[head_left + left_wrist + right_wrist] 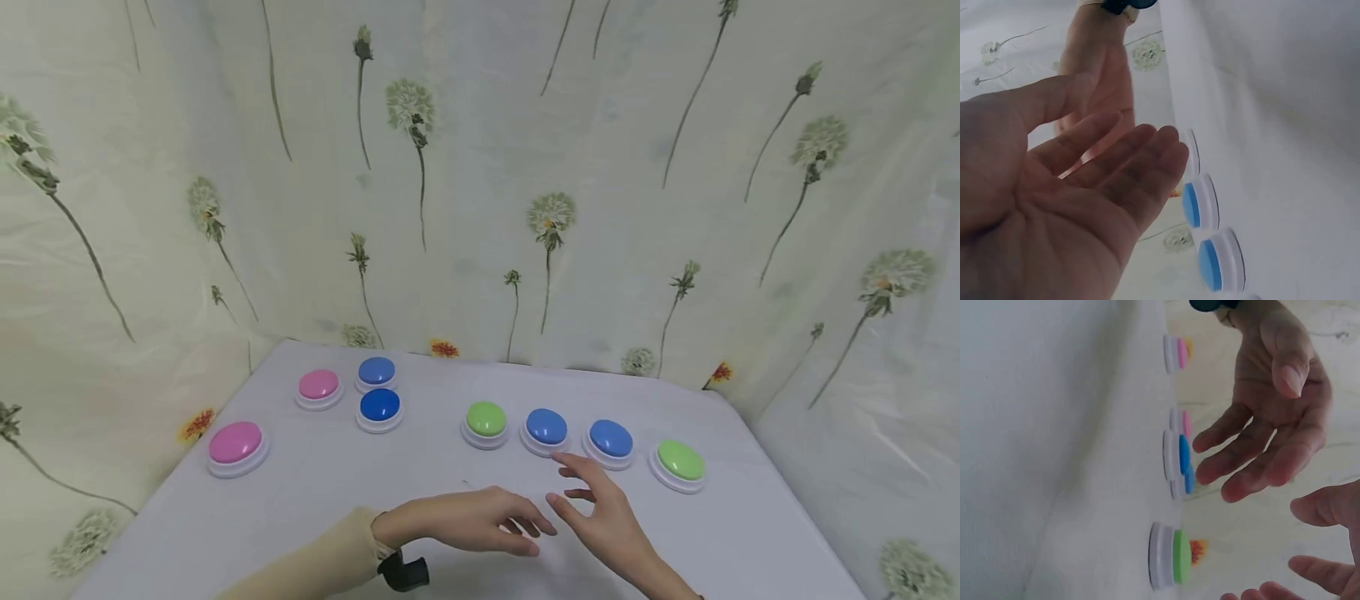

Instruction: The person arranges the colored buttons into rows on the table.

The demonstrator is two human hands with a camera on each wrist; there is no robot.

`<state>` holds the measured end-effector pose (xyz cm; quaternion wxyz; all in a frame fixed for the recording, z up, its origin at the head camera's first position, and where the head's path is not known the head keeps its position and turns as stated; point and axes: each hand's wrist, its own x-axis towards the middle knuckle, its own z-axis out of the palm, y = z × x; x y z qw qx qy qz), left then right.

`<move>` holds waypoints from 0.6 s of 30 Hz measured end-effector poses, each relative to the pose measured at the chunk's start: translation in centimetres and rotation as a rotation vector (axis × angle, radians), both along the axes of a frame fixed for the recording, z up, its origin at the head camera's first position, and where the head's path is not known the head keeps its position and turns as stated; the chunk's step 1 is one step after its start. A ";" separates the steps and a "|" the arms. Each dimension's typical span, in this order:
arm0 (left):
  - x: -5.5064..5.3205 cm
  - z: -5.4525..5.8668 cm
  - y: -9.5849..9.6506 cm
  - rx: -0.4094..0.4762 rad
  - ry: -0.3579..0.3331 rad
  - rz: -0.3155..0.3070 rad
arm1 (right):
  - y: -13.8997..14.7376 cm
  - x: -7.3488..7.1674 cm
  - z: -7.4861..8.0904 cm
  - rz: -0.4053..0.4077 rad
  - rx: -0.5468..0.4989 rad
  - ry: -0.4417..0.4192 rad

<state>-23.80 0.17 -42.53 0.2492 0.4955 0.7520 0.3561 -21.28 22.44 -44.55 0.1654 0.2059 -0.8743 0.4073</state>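
Both hands hover over the near middle of a white table (420, 475). My left hand (487, 518), in a cream sleeve, reaches rightward with loosely bent fingers and holds nothing. Facing it, my right hand (603, 517) spreads thumb and fingers, also with nothing in them. Its fingertips overlap the rim of a blue push button (546, 427) in the head view. Another blue button (611, 438) lies just beyond that hand. Beside them sit a green button (486, 419) on the left and another green button (681, 460) on the right, all on white bases.
On the left half stand a front pink button (236, 442), a back pink button (318, 384), and two blue buttons, one nearer (379, 405) and one behind (377, 371). A dandelion-printed curtain (472, 183) surrounds the table's back and sides. A black strap (403, 573) circles the left wrist.
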 end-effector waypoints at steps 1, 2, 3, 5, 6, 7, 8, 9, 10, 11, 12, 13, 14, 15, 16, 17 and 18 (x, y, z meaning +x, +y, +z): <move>0.2 0.2 -0.6 -0.010 0.004 -0.001 | -0.3 0.1 -0.1 0.029 0.000 0.009; 0.3 0.3 -1.3 -0.021 0.014 -0.007 | -0.6 0.1 -0.3 0.056 0.001 0.013; 0.5 0.4 -1.9 -0.035 0.019 -0.012 | -1.0 0.2 -0.4 0.079 0.003 0.005; 0.8 0.7 -3.2 -0.064 0.044 -0.032 | -1.7 0.3 -0.6 0.120 0.010 -0.013; 0.9 0.7 -3.9 -0.076 0.049 -0.040 | -2.2 0.3 -0.7 0.137 0.014 -0.022; 1.0 0.8 -4.5 -0.084 0.058 -0.050 | -2.6 0.4 -0.7 0.152 0.018 -0.034; 1.1 0.8 -5.2 -0.089 0.059 -0.055 | -3.0 0.4 -0.7 0.169 0.017 -0.046; 1.1 0.8 -5.8 -0.089 0.054 -0.055 | -3.4 0.4 -0.6 0.184 0.014 -0.055; 1.1 0.8 -6.4 -0.085 0.046 -0.048 | -3.9 0.3 -0.6 0.199 0.015 -0.058; 1.1 0.8 -7.1 -0.077 0.037 -0.032 | -4.3 0.2 -0.5 0.215 0.016 -0.061; 1.1 0.9 -7.7 -0.064 0.025 -0.010 | -4.7 0.1 -0.5 0.230 0.015 -0.061; 1.0 1.0 -8.3 -0.049 0.016 0.017 | -5.1 0.0 -0.4 0.240 0.013 -0.064; 0.9 1.0 -8.9 -0.034 0.004 0.048 | -5.4 -0.1 -0.4 0.250 0.007 -0.070; 0.8 1.1 -9.5 -0.018 -0.006 0.082 | -5.7 -0.2 -0.3 0.254 0.005 -0.074; 0.7 1.1 -10.1 -0.005 -0.016 0.119 | -6.0 -0.4 -0.3 0.256 0.006 -0.081; 0.6 1.2 -10.7 0.006 -0.024 0.154 | -6.3 -0.5 -0.3 0.257 0.006 -0.088; 0.4 1.2 -11.3 0.017 -0.032 0.188 | -6.6 -0.7 -0.3 0.255 0.008 -0.093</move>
